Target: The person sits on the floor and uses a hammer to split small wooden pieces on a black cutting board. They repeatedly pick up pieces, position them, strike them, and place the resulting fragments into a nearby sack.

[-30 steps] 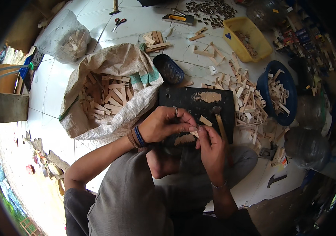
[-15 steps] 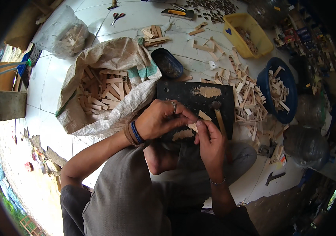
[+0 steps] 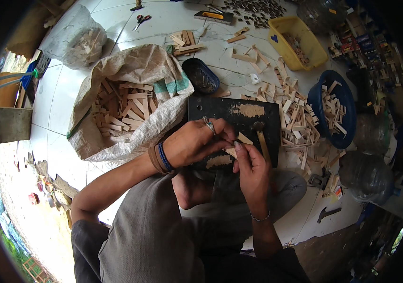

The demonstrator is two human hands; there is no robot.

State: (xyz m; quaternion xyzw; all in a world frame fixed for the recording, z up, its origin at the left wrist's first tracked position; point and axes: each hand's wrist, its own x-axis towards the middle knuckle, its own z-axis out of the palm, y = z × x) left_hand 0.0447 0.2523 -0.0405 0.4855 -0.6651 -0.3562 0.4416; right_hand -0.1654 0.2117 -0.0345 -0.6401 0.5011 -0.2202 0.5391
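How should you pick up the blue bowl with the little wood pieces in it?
Probably by the rim of the blue bowl, on the bare edge facing the dark board. The wooden pieces fill its middle and lie loose, so fingers go over the rim from above, thumb outside, keeping it level. A plastic bottle crowds its far side.

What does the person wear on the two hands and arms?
The left hand has a metal ring on one finger, and brown and blue bands at the wrist. The right hand has a thin chain bracelet at the wrist. Both forearms are bare, without sleeves or gloves.
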